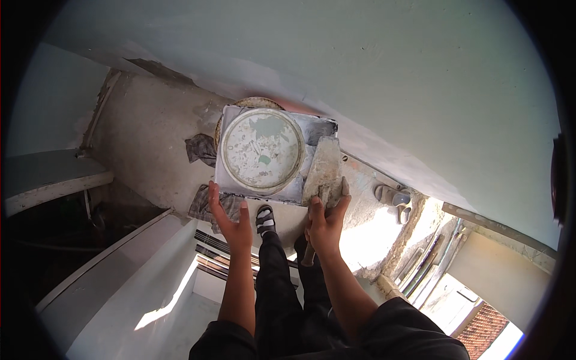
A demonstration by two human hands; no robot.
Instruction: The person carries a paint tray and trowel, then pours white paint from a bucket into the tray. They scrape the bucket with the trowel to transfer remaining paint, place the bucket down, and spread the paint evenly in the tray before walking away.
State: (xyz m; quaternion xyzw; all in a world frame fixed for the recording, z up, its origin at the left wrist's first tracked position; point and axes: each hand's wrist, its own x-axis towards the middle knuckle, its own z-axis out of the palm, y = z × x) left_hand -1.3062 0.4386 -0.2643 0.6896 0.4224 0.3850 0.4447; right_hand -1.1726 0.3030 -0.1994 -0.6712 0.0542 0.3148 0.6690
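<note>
trowel is held by handle in right hand, fingers curled; blade at right side of tray, beside 1 round lid. left hand is spread open near tray corner, contact unclear. likely tool-positioning; steady grip seemingly needed next.

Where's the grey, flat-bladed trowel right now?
Head view, just right of centre: the grey, flat-bladed trowel is in the right hand, its blade to the right of the round, pale, stained disc.

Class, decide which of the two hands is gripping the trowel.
The right hand, closed around the handle of the trowel; the left hand is open, with no tool in it.
</note>
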